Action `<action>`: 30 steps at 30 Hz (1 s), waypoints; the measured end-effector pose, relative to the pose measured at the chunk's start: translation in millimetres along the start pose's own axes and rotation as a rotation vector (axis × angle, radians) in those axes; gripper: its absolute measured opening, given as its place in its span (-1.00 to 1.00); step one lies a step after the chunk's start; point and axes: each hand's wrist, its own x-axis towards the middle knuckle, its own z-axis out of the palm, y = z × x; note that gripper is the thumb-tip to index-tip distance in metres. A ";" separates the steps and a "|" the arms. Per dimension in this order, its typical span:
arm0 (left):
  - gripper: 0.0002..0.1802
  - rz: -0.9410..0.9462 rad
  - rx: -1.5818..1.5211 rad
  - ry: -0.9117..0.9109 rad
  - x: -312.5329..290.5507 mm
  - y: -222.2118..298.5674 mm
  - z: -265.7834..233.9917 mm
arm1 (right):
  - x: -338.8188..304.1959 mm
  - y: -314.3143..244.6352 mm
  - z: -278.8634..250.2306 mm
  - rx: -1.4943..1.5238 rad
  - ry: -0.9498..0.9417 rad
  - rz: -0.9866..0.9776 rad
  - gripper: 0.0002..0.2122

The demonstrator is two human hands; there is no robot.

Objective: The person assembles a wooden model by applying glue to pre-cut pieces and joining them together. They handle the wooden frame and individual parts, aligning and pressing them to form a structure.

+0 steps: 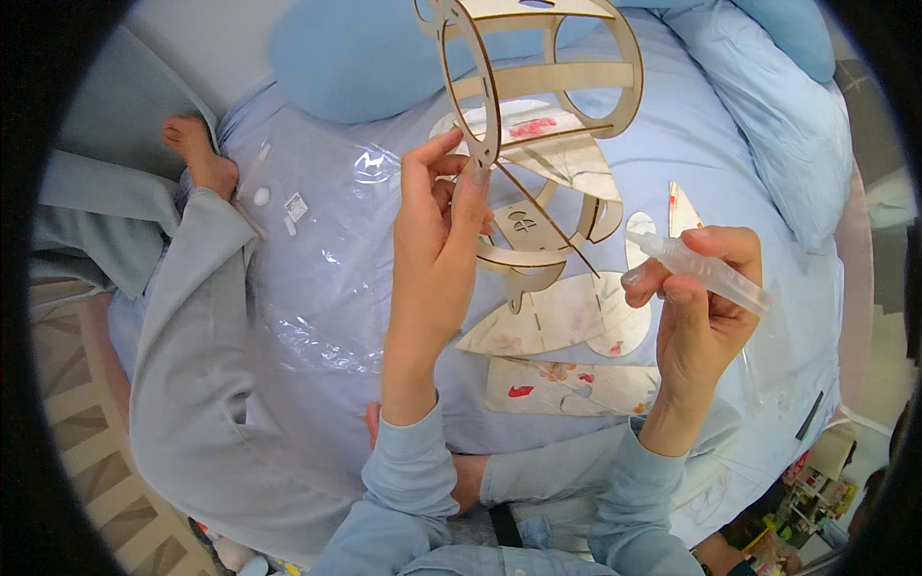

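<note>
My left hand [432, 240] grips the rim of a light wooden open frame [591, 77], built of rings joined by flat bars, and holds it up above the bed. A thin dark-edged wooden stick [547, 221] slants down from beside its fingers. Below the frame is a second wooden assembly [523, 228] with a cut-out plate and curved strips; whether it joins the upper frame I cannot tell. In my right hand [701, 326] is a translucent tube [711, 271], pinched between fingers and thumb. Its narrow tip points left toward the wooden parts, apart from them.
Flower-printed pieces lie on the blue sheet: a fan shape [538, 319], an oval [615, 336] and a rectangle [567, 387]. Clear plastic film [317, 307] spreads left, near a small white tube [253, 168]. Another person's foot [202, 158] rests at the far left. Blue pillows [336, 62] stand behind.
</note>
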 end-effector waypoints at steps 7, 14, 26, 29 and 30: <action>-0.56 0.014 0.009 -0.003 -0.7 -0.1 -1.2 | 0.3 -2.3 0.2 0.017 0.008 0.006 -0.79; -0.53 0.022 0.006 -0.017 -1.7 -2.7 0.7 | 0.7 -1.8 -5.8 -0.023 0.126 -0.209 -0.88; -0.54 0.020 0.023 -0.008 -2.3 0.5 7.1 | -6.2 -3.3 28.6 -0.923 -0.209 -0.445 -0.59; -0.57 0.032 0.018 -0.023 -2.5 1.0 12.3 | -6.6 2.3 29.8 -1.035 -0.206 -0.446 -0.61; -0.57 0.048 0.021 -0.026 -2.4 -0.3 13.3 | -6.6 3.1 30.7 -1.066 -0.206 -0.452 -0.62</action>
